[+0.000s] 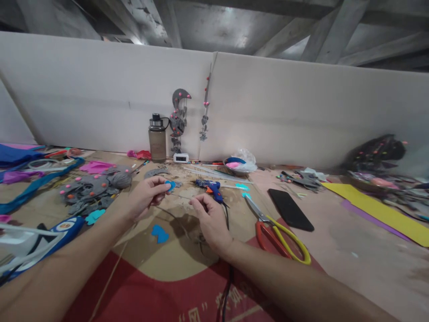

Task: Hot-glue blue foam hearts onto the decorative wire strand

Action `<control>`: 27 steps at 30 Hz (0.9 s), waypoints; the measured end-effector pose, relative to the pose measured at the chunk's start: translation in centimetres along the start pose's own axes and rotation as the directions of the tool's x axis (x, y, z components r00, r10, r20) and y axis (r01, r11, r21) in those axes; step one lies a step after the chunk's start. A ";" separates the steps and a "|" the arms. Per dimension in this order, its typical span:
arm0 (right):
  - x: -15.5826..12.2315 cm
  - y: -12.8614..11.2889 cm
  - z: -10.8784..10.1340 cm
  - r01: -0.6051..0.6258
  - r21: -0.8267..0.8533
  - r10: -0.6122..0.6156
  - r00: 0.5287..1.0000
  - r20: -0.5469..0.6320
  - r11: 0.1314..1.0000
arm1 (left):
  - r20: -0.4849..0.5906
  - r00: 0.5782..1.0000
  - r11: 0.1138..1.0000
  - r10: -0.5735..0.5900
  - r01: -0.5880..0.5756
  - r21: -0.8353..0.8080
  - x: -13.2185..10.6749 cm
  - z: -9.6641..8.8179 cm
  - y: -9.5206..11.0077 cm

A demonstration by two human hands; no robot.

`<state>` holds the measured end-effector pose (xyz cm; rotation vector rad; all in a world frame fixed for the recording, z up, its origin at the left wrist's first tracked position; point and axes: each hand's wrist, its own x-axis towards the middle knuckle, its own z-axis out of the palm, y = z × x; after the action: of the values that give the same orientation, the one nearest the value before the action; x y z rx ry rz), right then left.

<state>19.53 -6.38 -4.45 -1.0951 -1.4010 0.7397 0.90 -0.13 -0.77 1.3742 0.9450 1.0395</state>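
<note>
My left hand (pixel 147 197) pinches a small round blue felt piece (pixel 170 185) between thumb and fingers. From near that piece a thin grey cord (pixel 183 197) runs across to my right hand (pixel 213 222), whose fingertips are closed on it. A dark tangle of cord lies by the right wrist, partly hidden. Just beyond the right hand rests a blue hot glue gun (pixel 214 191) on a stained patch of cardboard. Another blue felt cutout (pixel 160 234) lies flat between my forearms.
Scissors (pixel 264 219) with red and yellow handles lie right of my right hand, near a black phone (pixel 290 209). Grey felt pieces with pink dots (pixel 87 190) are piled at left. A bottle (pixel 157 142) stands by the white partition (pixel 284 112). Yellow sheets (pixel 378 212) lie far right.
</note>
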 end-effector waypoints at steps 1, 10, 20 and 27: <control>0.0 -0.1 0.0 0.005 0.010 -0.005 1.000 -0.009 1.000 | -0.019 1.000 1.000 0.008 -0.008 0.011 0.1 -0.2 0.0; -0.3 -0.3 -0.3 0.188 -0.177 -0.177 0.981 0.074 0.966 | -0.097 0.995 1.000 0.009 -0.007 0.020 0.3 0.4 -0.7; 0.8 -0.4 1.1 -0.022 0.279 -0.007 0.995 0.104 0.960 | -0.061 0.984 0.962 0.165 -0.147 0.230 -2.1 4.0 0.7; 0.7 -0.8 2.0 -0.398 0.333 0.265 0.886 0.380 0.855 | -0.055 0.996 0.995 0.066 -0.069 -0.070 -1.9 4.1 -0.3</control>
<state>17.45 -5.69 -3.79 -0.9218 -1.2495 1.4540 4.29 -3.13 -1.21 1.3326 0.8965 1.1552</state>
